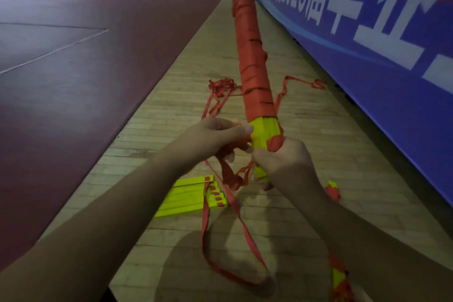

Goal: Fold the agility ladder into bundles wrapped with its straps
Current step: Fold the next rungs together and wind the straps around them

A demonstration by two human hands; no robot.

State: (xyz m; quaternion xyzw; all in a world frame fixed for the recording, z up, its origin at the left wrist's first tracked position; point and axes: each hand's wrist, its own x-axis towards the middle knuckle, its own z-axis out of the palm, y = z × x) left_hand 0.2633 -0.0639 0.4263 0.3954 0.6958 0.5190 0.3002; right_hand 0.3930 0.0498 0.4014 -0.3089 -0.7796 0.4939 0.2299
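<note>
Head view: ladder bundle point(252, 56) is grasped by right hand point(284, 158), red strap point(226, 174) pinched by left hand point(220, 135); banner point(367, 61) is marked "2026".

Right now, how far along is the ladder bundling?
Done: most of the bundle is strap-wrapped. In hand: right hand grips its near end, left hand pinches the strap beside a bare yellow patch. Left: that patch, plus the loose rung stack and slack straps on the floor.
</note>
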